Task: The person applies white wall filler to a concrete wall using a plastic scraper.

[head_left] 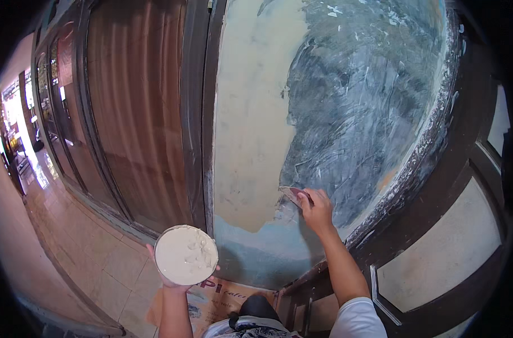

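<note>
My left hand (174,286) supports a round tub (158,241) from below, its fingers curled up the side. Cream-coloured putty (180,256) fills it, smooth on the left and lumpy on the right. My right hand (318,213) grips a putty knife (292,194), with the blade's edge at the wall. The blade lies where a cream coated strip (251,141) meets the dark grey, streaky part of the wall (346,124). Below the cream coat, a pale blue-green band (256,248) of wall shows.
Left of the wall stands a dark-framed window or door (197,112) with a brown curtain (138,107) behind it. A dark panelled door (414,225) is close by my right arm. Flattened cardboard (211,304) lies at my feet, beside the tiled floor (107,270).
</note>
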